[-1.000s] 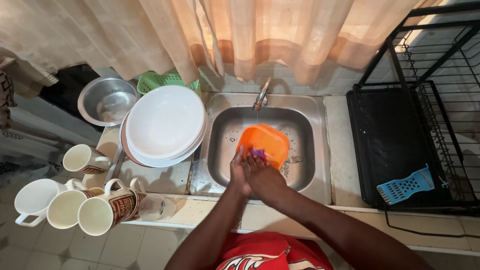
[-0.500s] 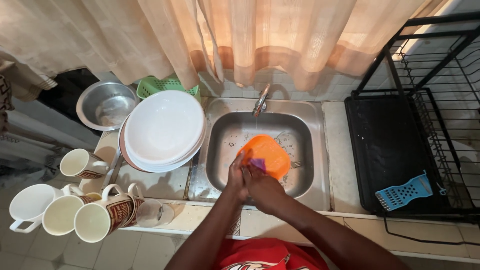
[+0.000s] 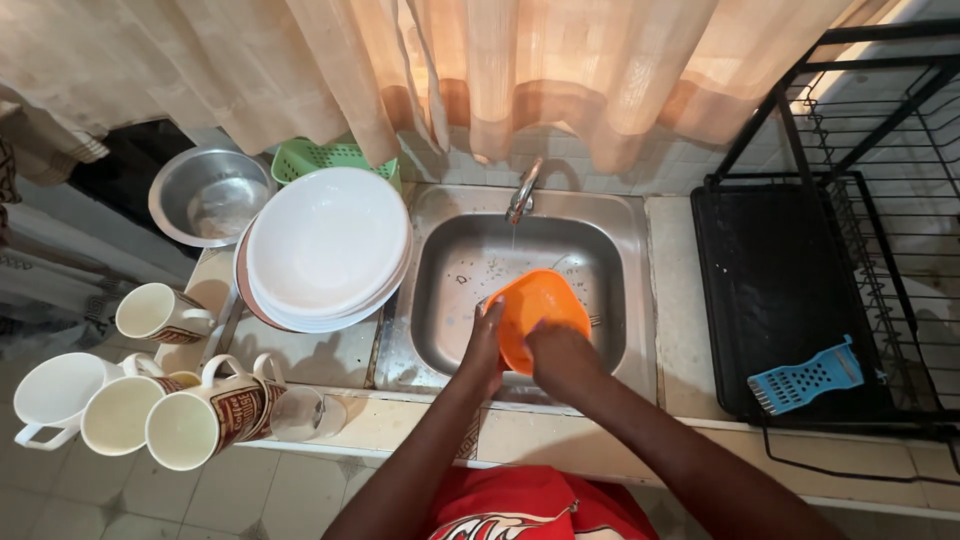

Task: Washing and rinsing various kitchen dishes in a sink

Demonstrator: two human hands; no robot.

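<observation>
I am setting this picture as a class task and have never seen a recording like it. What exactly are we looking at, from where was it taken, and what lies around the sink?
There is no machine here: a person wears a camera on the head, so the single view looks straight down at their own two bare hands. The left hand grips the rim of an orange bowl over the steel sink, and the right hand rests on the bowl's inside. A thin stream of water runs from the tap. To the left stand a stack of white plates, a metal bowl, a green basket and several mugs. To the right is a black dish rack with a blue grater lying in it. A curtain hangs behind the sink.
</observation>
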